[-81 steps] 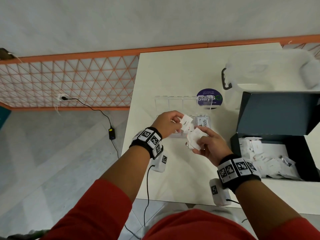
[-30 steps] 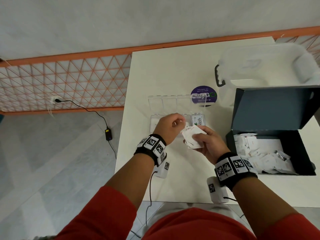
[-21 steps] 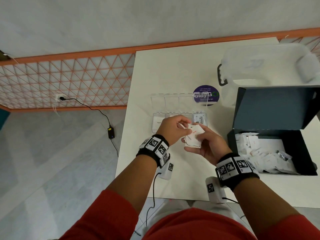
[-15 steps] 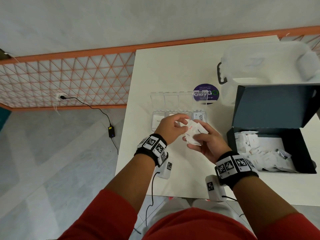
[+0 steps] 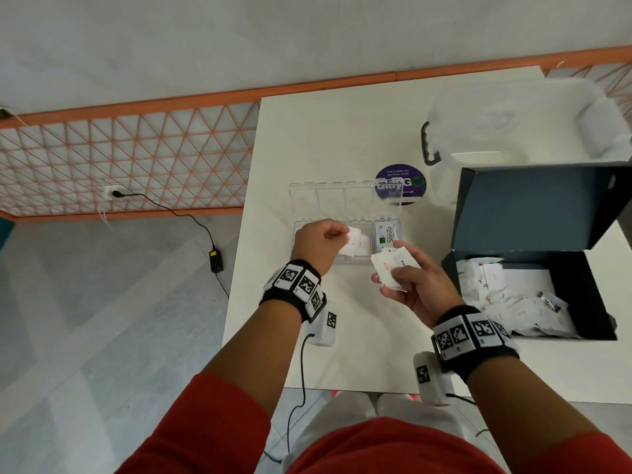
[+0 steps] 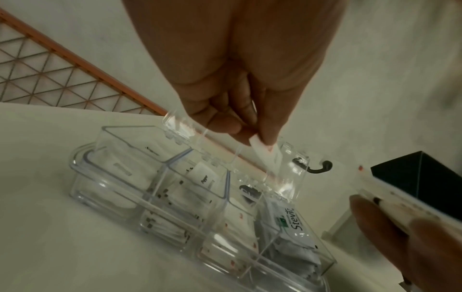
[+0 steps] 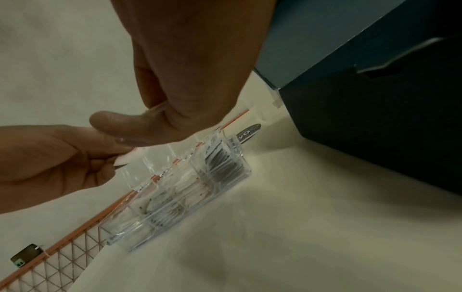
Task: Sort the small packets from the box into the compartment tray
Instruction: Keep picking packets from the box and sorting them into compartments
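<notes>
Head view: left hand [image 5: 318,242] pinches one small white paper packet [image 5: 355,243] over the clear plastic compartment tray [image 5: 386,223] – poised to drop; right hand [image 5: 415,285] grips spares [image 5: 393,268] for quick feeding.

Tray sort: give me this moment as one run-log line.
left hand: pinches packet over tray | right hand: holds stack | box: open, packets left

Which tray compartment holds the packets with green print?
The rightmost compartment, nearest the dark box: its packets read "Stevia" beside a green mark. The packets in the other compartments show only red or black print.
</notes>
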`<state>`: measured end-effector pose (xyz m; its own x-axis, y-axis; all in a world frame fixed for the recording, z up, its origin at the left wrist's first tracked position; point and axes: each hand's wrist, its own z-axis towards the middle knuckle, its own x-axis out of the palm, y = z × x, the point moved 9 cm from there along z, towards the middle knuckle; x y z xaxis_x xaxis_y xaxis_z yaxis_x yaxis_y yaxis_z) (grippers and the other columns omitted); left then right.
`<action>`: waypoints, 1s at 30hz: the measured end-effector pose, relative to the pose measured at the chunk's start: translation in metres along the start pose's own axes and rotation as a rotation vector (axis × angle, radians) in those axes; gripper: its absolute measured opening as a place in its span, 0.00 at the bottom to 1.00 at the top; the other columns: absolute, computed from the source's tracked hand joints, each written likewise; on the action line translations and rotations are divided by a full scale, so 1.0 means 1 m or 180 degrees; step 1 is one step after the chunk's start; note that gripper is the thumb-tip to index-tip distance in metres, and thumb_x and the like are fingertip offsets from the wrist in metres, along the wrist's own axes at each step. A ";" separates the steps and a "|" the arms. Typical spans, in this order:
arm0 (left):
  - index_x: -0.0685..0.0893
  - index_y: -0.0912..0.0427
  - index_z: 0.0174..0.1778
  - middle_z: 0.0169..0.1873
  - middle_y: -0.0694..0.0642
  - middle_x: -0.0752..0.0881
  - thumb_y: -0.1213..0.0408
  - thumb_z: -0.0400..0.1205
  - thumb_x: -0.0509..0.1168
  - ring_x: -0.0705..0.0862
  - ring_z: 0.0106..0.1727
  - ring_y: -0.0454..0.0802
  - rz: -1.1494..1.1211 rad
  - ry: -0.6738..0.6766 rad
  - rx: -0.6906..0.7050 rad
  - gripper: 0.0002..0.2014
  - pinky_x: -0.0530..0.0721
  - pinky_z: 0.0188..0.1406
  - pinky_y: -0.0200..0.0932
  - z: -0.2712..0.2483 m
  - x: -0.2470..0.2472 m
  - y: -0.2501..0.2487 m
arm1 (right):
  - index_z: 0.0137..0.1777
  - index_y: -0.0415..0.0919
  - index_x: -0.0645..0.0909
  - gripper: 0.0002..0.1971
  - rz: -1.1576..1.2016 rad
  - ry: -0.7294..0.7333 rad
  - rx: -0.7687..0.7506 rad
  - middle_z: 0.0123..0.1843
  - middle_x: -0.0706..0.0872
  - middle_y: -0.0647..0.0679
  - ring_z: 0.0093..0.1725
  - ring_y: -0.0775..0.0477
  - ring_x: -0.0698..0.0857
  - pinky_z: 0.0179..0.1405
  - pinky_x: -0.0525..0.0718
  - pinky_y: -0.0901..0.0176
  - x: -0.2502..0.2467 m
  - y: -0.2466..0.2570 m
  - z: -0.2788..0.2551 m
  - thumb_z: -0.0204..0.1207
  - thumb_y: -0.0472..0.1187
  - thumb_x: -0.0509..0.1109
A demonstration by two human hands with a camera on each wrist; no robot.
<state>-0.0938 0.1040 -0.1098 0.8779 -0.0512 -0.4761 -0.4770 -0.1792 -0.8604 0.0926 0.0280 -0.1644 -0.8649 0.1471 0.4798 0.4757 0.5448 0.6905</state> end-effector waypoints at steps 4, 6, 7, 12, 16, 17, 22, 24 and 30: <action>0.89 0.53 0.47 0.40 0.47 0.87 0.69 0.75 0.73 0.83 0.38 0.38 0.0307 0.0045 -0.0098 0.08 0.77 0.36 0.20 0.012 0.012 0.003 | 0.73 0.46 0.77 0.29 0.0012 -0.0018 -0.0004 0.67 0.83 0.33 0.48 0.31 0.91 0.36 0.90 0.50 -0.006 0.003 0.001 0.77 0.20 0.61; 0.89 0.55 0.48 0.42 0.51 0.87 0.71 0.75 0.72 0.83 0.39 0.42 0.0456 0.0144 -0.0128 0.08 0.78 0.37 0.24 0.019 0.022 0.004 | 0.71 0.46 0.79 0.29 0.0016 -0.0051 0.0001 0.67 0.84 0.33 0.48 0.30 0.91 0.36 0.90 0.50 -0.011 0.005 0.002 0.76 0.19 0.62; 0.89 0.56 0.48 0.44 0.53 0.88 0.71 0.75 0.72 0.84 0.42 0.44 0.0541 0.0209 -0.0139 0.09 0.79 0.41 0.28 0.022 0.028 0.004 | 0.71 0.46 0.79 0.29 0.0021 -0.0072 -0.0001 0.66 0.84 0.33 0.48 0.29 0.91 0.36 0.90 0.50 -0.014 0.006 0.002 0.75 0.19 0.62; 0.88 0.55 0.53 0.50 0.53 0.87 0.68 0.76 0.72 0.83 0.54 0.52 0.1423 0.0447 0.0096 0.11 0.80 0.57 0.45 0.032 0.049 0.004 | 0.68 0.48 0.80 0.29 0.0036 -0.0181 -0.0040 0.62 0.87 0.34 0.47 0.31 0.91 0.36 0.90 0.50 -0.025 0.013 0.007 0.74 0.19 0.62; 0.87 0.48 0.52 0.54 0.49 0.84 0.58 0.76 0.72 0.76 0.61 0.54 0.2696 0.0408 0.0569 0.09 0.72 0.61 0.50 0.034 0.058 -0.002 | 0.63 0.50 0.84 0.28 0.0036 -0.0169 -0.0046 0.59 0.90 0.36 0.48 0.29 0.91 0.35 0.90 0.50 -0.027 0.017 0.013 0.74 0.19 0.62; 0.87 0.47 0.52 0.56 0.50 0.81 0.56 0.76 0.72 0.74 0.62 0.55 0.2867 0.0437 0.0647 0.09 0.70 0.61 0.50 0.034 0.062 -0.003 | 0.62 0.50 0.84 0.28 0.0024 -0.0165 -0.0039 0.59 0.90 0.36 0.48 0.28 0.91 0.35 0.90 0.50 -0.027 0.018 0.014 0.74 0.19 0.63; 0.88 0.45 0.52 0.56 0.51 0.74 0.54 0.77 0.70 0.70 0.61 0.55 0.3104 0.0560 0.0790 0.09 0.66 0.60 0.50 0.035 0.068 -0.003 | 0.64 0.50 0.83 0.28 0.0007 -0.0143 -0.0011 0.60 0.89 0.37 0.48 0.28 0.91 0.35 0.90 0.50 -0.029 0.019 0.018 0.75 0.19 0.64; 0.87 0.45 0.52 0.56 0.51 0.74 0.55 0.76 0.69 0.70 0.61 0.54 0.3051 0.0611 0.0762 0.09 0.66 0.60 0.50 0.035 0.068 -0.003 | 0.64 0.51 0.83 0.27 -0.0032 -0.0134 -0.0018 0.58 0.90 0.38 0.48 0.29 0.92 0.35 0.90 0.50 -0.028 0.019 0.018 0.75 0.20 0.65; 0.86 0.55 0.43 0.46 0.48 0.80 0.64 0.79 0.65 0.77 0.40 0.42 0.1139 0.0597 0.0740 0.04 0.74 0.45 0.38 0.025 0.051 -0.019 | 0.62 0.51 0.84 0.25 -0.0215 -0.0134 -0.0006 0.52 0.93 0.42 0.46 0.32 0.92 0.33 0.89 0.53 -0.024 0.019 0.019 0.75 0.21 0.67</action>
<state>-0.0412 0.1291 -0.1223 0.6386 -0.2501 -0.7278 -0.7291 0.1060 -0.6762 0.1194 0.0506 -0.1726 -0.9011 0.1446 0.4089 0.4162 0.5532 0.7216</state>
